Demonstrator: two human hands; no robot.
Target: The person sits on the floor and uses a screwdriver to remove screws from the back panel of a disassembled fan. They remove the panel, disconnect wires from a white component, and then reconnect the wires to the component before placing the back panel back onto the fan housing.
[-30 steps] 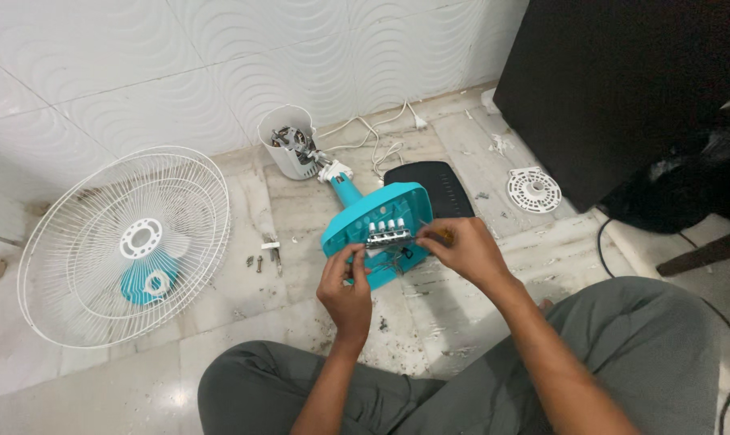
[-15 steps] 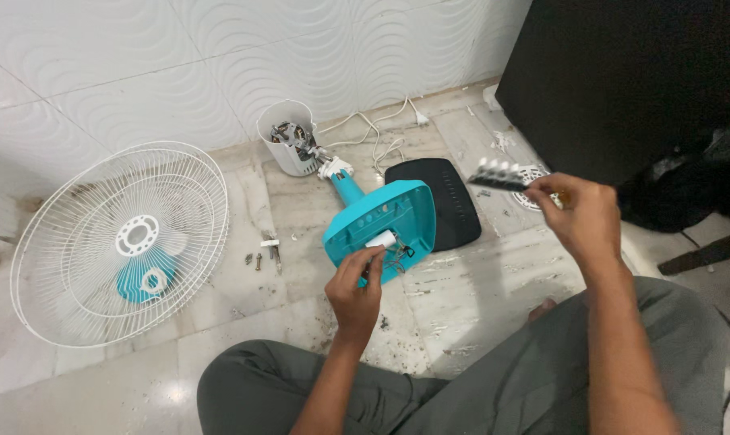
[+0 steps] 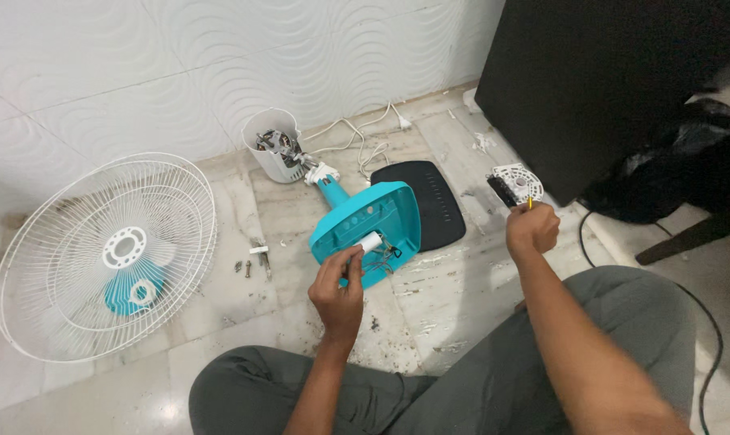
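Observation:
A teal fan base [image 3: 381,211] lies upside down on the marble floor, its hollow underside facing me. My left hand [image 3: 339,292] pinches a small white cylinder [image 3: 371,242] with wires inside that base. My right hand [image 3: 532,228] is off to the right, closed in a fist around a thin yellow wire [image 3: 530,202]. Just beyond the fist, a black switch block [image 3: 502,190] rests against a white round slotted part [image 3: 521,179] on the floor.
A white wire fan grille [image 3: 107,258] with a teal hub lies at left. A white motor housing [image 3: 272,151] stands by the wall beside a white cord [image 3: 357,137]. A black bottom plate [image 3: 429,201], loose screws [image 3: 248,264], a dark cabinet [image 3: 606,80] and a black bag [image 3: 687,173] surround me.
My right hand pulled the switch block out of the teal base and carried it right to the round white part. My left hand stayed at the base, now on the white cylinder.

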